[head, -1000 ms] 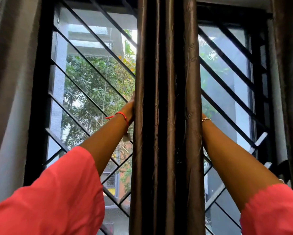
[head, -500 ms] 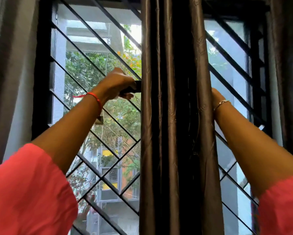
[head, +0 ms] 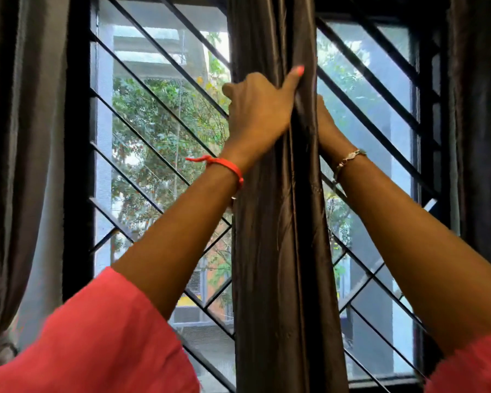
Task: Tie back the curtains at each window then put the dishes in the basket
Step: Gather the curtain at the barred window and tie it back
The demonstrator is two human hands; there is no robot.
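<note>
The left hand (head: 258,109) clamps its fingers on the gathered curtain (head: 281,251) from nine o'clock, while the right hand (head: 328,126), at three o'clock, hides its fingers behind it, grip unclear.

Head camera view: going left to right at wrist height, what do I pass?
Grey hanging curtain → left side of the black metal window frame → red thread wristband → dark brown gathered curtain → silver chain bracelet → dark curtain at the right edge.
</note>
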